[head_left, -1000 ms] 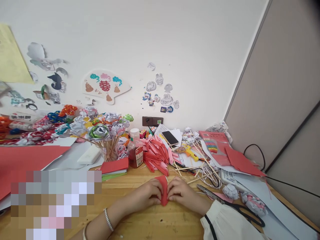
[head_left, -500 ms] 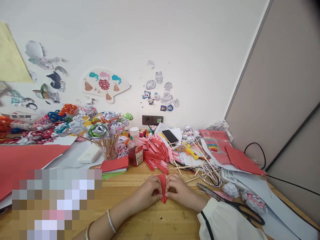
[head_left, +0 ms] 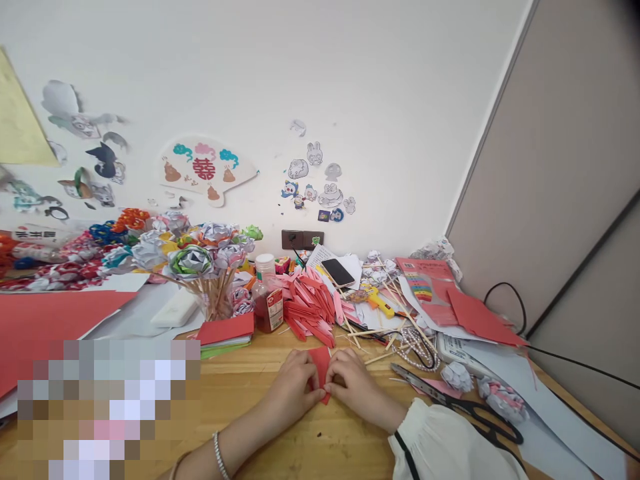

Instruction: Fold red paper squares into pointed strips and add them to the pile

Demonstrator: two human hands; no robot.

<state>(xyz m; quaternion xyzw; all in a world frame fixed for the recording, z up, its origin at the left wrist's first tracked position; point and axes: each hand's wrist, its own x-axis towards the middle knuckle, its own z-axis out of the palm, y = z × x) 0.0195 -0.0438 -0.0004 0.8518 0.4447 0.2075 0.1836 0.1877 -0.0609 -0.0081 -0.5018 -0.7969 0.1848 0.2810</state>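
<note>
Since a loose piece would presumably slip, the left hand (head_left: 299, 379) and right hand (head_left: 351, 380) clamp their fingertips on the red paper (head_left: 320, 363), toward the tabletop's (head_left: 280, 453) near edge; scissors (head_left: 453, 401) lie rightward, seemingly kept handy.

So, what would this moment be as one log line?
left hand: holds red paper | right hand: holds same paper | beyond hands: paper strips | right: scissors
</note>
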